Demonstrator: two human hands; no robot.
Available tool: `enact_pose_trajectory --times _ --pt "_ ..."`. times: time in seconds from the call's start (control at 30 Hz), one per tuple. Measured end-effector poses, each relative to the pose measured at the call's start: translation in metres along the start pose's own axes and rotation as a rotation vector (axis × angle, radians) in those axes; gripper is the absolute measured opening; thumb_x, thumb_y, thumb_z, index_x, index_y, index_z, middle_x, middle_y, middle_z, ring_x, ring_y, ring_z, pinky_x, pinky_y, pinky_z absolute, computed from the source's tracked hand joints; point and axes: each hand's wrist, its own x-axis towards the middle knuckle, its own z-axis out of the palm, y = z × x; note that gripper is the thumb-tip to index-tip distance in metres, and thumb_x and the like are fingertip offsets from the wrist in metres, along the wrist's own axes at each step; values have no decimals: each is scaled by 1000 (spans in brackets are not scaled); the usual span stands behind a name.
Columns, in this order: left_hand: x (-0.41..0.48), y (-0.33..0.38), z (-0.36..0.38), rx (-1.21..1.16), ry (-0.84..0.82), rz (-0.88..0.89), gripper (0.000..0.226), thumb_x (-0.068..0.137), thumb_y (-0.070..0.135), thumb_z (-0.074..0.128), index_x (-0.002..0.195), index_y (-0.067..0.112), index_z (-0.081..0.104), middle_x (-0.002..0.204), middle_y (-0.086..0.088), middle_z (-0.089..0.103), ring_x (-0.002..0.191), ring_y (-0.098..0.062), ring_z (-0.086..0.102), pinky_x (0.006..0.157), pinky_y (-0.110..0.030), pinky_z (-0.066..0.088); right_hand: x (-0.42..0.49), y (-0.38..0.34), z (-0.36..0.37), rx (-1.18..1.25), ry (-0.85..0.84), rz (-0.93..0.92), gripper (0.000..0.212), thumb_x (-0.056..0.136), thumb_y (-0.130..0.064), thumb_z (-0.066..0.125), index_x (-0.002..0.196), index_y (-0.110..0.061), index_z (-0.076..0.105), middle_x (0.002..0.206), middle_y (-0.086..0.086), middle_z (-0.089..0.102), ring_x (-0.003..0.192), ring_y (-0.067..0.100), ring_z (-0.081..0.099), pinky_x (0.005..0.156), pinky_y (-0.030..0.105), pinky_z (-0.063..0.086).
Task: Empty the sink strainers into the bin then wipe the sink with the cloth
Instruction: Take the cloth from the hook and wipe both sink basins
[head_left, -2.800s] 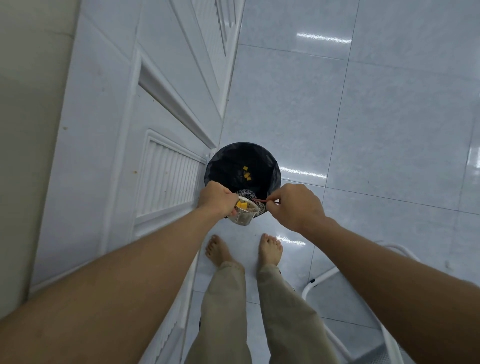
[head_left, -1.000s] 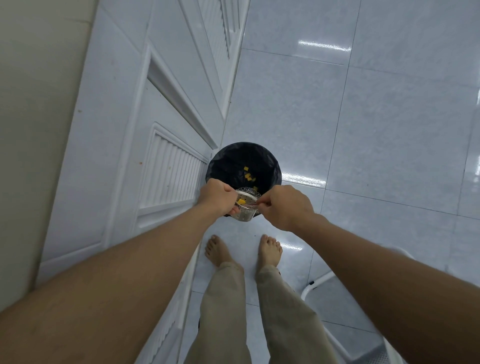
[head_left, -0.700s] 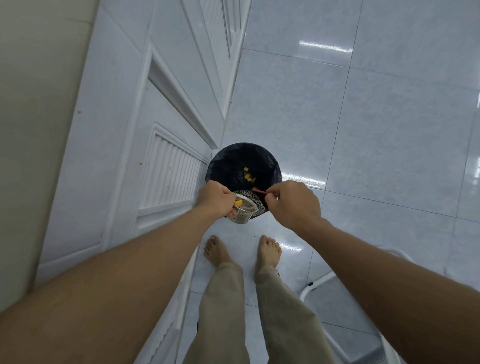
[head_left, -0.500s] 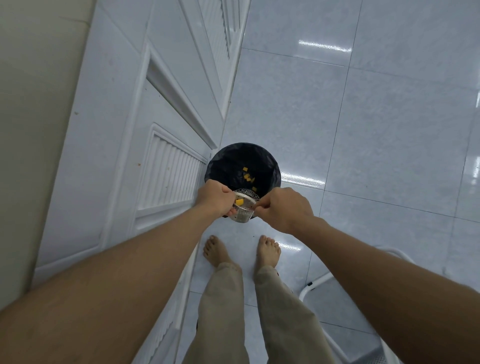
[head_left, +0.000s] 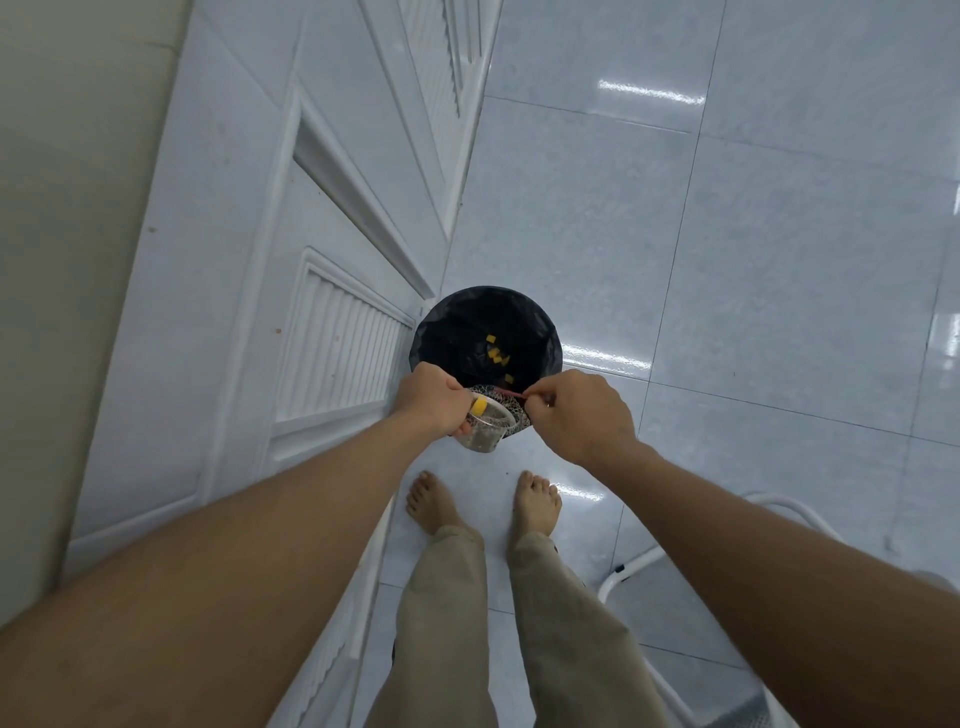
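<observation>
Left hand (head_left: 431, 399) fingers clamped on strainer (head_left: 485, 427) over bin (head_left: 485, 332)'s near rim; right hand (head_left: 576, 415) fingers pinched together on thin red stick (head_left: 511, 396).

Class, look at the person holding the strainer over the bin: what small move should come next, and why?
Probably another flick with the thin red stick in the right hand, into the strainer held by the left hand. A yellow scrap sits at its rim, while other yellow bits already lie in the black bin below.
</observation>
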Motion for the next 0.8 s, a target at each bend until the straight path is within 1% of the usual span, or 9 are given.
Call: enact_pose_trajectory --times 0.13,0.2,0.27,0.33,0.4,0.57,0.63,0.73,0.8 --pt "-1 0 1 -9 9 0 19 93 12 59 89 9 77 72 -13 75 71 -24 75 77 -41 63 0 -2 4 -14 -84 3 26 87 -42 59 83 -30 81 61 -9 68 56 15 61 56 32 59" --pt "-2 0 2 -9 0 3 18 93 12 59 88 11 76 71 -12 75 70 -22 75 78 -40 63 1 -4 8 -21 -140 -23 24 88 -43 60 87 -32 81 60 -10 67 55 15 60 54 31 57" --pt "-3 0 2 -6 -6 3 20 94 13 60 80 14 73 69 -10 75 68 -21 75 78 -40 63 2 -5 11 -40 -160 -55 24 92 -38 57 94 -33 81 65 -12 68 57 14 60 54 30 56" --pt "-2 0 2 9 0 6 21 94 14 61 76 15 72 68 -10 74 67 -20 75 77 -39 63 1 -5 13 -49 -126 -63 27 93 -31 54 97 -31 80 69 -12 69 59 14 60 56 30 57" --pt "-1 -2 2 34 6 10 20 94 14 60 80 12 75 66 -9 74 65 -19 75 76 -39 64 0 -2 13 -43 -74 -67 30 93 -27 51 97 -30 80 73 -10 71 61 13 60 58 32 58" --pt "0 -6 2 44 1 9 23 93 12 57 79 12 75 63 -8 74 66 -20 75 77 -39 63 -2 5 8 -25 37 -24 30 92 -25 50 94 -27 79 69 -9 68 58 13 57 51 25 50" --pt "0 -6 1 41 4 13 24 94 12 58 75 14 73 64 -9 74 66 -20 75 77 -39 63 -1 5 7 -4 41 -10 28 90 -25 52 94 -29 79 71 -11 70 60 12 59 54 26 53" --pt "0 -5 1 28 7 26 27 95 12 57 72 19 71 67 -9 75 66 -20 75 76 -39 64 2 2 7 -1 -68 -30 28 89 -29 53 97 -33 79 78 -14 72 66 12 62 62 33 59" --pt "0 -4 1 17 8 36 29 95 11 56 72 22 68 70 -10 75 65 -20 75 74 -38 64 2 1 9 -51 -148 -39 26 91 -27 52 96 -28 78 81 -9 73 69 15 64 65 36 60"
